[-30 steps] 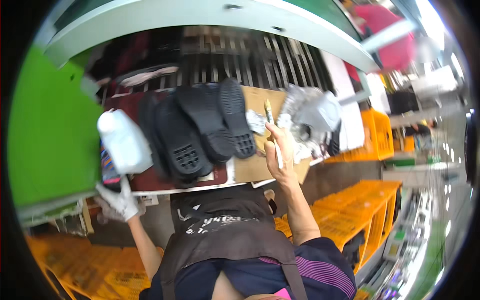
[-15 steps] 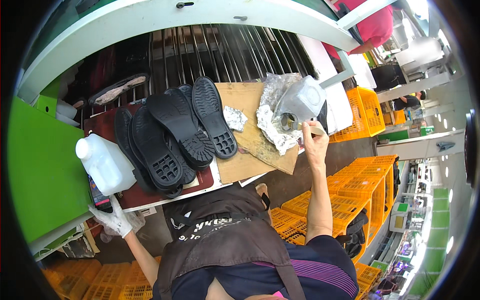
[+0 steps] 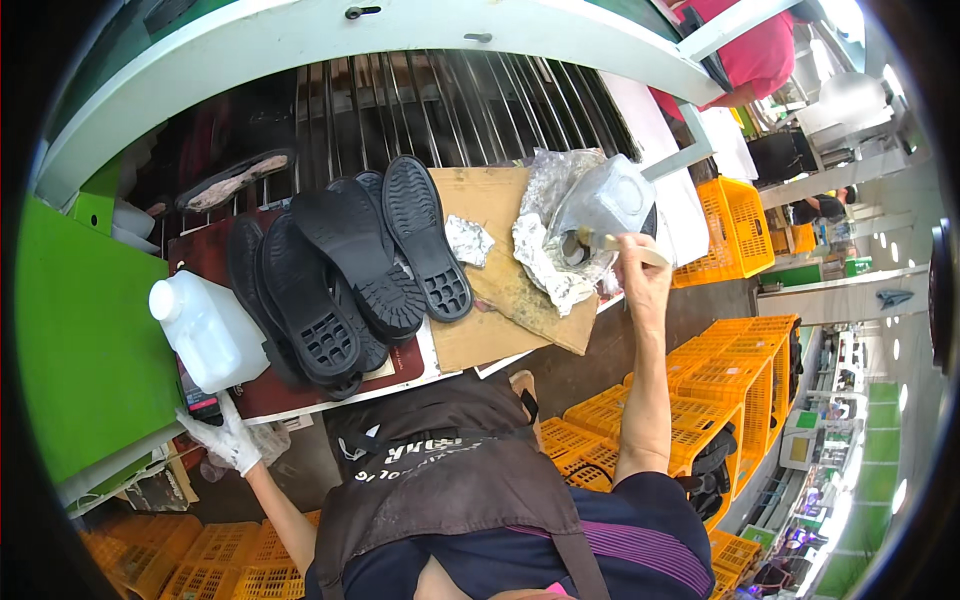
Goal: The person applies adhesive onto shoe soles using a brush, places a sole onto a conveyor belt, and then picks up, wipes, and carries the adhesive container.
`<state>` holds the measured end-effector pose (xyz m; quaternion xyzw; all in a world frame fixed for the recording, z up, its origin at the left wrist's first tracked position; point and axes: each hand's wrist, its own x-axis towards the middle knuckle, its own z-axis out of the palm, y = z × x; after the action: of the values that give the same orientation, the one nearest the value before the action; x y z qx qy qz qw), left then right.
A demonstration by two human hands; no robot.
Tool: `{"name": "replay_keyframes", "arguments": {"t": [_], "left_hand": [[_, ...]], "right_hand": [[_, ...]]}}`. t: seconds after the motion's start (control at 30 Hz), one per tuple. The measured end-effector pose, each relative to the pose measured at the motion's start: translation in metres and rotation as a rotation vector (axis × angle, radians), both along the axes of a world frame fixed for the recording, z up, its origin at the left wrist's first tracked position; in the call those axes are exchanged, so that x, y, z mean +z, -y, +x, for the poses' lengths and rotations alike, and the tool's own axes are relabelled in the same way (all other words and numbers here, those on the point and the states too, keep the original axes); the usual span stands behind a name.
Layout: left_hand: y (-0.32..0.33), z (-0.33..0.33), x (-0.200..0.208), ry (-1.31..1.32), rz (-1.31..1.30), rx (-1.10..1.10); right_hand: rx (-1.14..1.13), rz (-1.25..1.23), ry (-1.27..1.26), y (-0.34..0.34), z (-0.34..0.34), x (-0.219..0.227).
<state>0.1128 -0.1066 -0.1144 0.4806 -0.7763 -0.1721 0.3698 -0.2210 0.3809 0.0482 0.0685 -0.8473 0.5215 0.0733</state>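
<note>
On the bench, cardboard [image 3: 490, 190] lies beside at least five overlapping black soles [image 3: 417, 230] and one white jug [image 3: 210, 335]; our right hand [image 3: 640, 277] pinches one brush [image 3: 604, 241] at one clear container's [image 3: 607, 195] mouth; we judge the dip under way, unfinished, no sole being brushed; our gloved left hand [image 3: 228, 438] touches one dark device [image 3: 203, 408], grip unclear.

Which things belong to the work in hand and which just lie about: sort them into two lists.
Apparently in use:
brush, held in the right hand
clear plastic container, brush tip at its opening
black shoe soles, probably, though untouched

Seemingly just lying about:
white jug
crumpled foil-like scrap
orange crates
dark phone-like object by the gloved left hand
</note>
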Motion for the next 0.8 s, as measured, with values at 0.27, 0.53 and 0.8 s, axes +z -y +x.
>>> {"name": "replay_keyframes", "arguments": {"t": [0.27,0.53,0.8], "left_hand": [[-0.007,-0.006,0.008,0.068,0.019,0.057],[0.0,0.001,-0.005,0.093,-0.07,0.049],[0.001,0.001,-0.005,0.142,-0.109,0.03]], "right_hand": [[0.072,0.254,-0.211,-0.017,-0.034,0.04],[0.224,1.048,-0.27,-0.036,-0.111,0.033],[0.276,0.988,0.14,-0.027,-0.123,0.044]]}}
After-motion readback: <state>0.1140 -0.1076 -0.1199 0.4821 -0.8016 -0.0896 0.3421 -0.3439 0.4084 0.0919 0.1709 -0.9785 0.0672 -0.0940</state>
